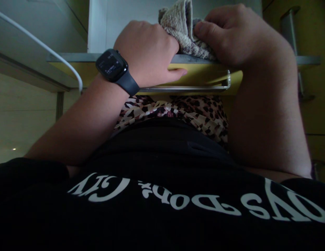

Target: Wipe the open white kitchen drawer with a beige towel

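A bunched beige-and-grey towel [187, 33] lies against the top edge of an open drawer's front [191, 59]. My right hand [230, 35] is closed on the towel, its thumb pressing the cloth from the right. With a black watch at the wrist, my left hand [149, 52] grips the drawer front beside the towel. Its thumb lies along the outer yellow face, while the curled fingers sit over the inner side, their tips hidden. The knuckles come up close to the towel's left end.
Below my hands runs the drawer's metal handle [185, 89]. A white cable [42, 40] hangs across the left side. Yellow cabinet fronts with a metal handle [290, 31] stand at right. My body is close against the drawer.
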Motion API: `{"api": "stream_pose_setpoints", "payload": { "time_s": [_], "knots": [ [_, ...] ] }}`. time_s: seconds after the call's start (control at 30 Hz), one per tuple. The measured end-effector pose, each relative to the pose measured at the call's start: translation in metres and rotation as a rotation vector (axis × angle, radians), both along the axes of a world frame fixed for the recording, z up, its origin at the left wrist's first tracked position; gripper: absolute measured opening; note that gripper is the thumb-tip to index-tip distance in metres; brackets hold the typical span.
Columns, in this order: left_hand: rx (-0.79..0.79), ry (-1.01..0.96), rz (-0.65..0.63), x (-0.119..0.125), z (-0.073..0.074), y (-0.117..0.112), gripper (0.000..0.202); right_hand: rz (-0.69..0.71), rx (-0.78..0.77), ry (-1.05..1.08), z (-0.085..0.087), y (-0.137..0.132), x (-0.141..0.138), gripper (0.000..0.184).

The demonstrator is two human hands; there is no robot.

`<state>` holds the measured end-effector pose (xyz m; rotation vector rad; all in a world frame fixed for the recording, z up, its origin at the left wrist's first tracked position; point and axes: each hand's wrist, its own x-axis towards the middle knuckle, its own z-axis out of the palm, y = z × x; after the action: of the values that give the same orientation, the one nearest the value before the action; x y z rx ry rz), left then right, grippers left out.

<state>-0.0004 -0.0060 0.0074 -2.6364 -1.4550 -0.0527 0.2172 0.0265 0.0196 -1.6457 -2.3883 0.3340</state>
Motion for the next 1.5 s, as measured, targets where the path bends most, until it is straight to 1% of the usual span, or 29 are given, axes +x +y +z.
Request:
{"api": "stream_pose_setpoints", "payload": {
  "time_s": [0.27, 0.43, 0.6, 0.8, 1.1, 1.27, 1.5],
  "knots": [
    [0.004, 0.003, 0.005, -0.0010, -0.0010, 0.0005, 0.080, -0.010, -0.010, 0.019, -0.0006, -0.0015, -0.0008, 0.045],
    [0.008, -0.007, 0.011, -0.0006, -0.0018, 0.0003, 0.076, -0.027, -0.018, 0.017, 0.0008, -0.0012, -0.0012, 0.042],
    [0.004, -0.001, 0.022, 0.0002, -0.0004, -0.0004, 0.076, -0.033, -0.026, 0.011, 0.0022, -0.0009, -0.0020, 0.042],
    [0.026, -0.001, -0.001, 0.0003, 0.0002, -0.0010, 0.073, -0.041, -0.042, 0.022, 0.0025, -0.0018, -0.0023, 0.041],
    [0.036, 0.000, -0.009, -0.0005, -0.0016, 0.0003, 0.076, -0.025, -0.033, 0.039, 0.0016, -0.0011, -0.0010, 0.040],
    [0.042, 0.006, -0.006, -0.0007, -0.0018, 0.0000, 0.073, -0.032, -0.038, 0.039, 0.0024, -0.0010, -0.0013, 0.040],
    [0.034, 0.009, 0.001, -0.0002, -0.0013, -0.0005, 0.075, -0.037, -0.030, 0.029, 0.0013, -0.0013, -0.0016, 0.040]
  ]
}}
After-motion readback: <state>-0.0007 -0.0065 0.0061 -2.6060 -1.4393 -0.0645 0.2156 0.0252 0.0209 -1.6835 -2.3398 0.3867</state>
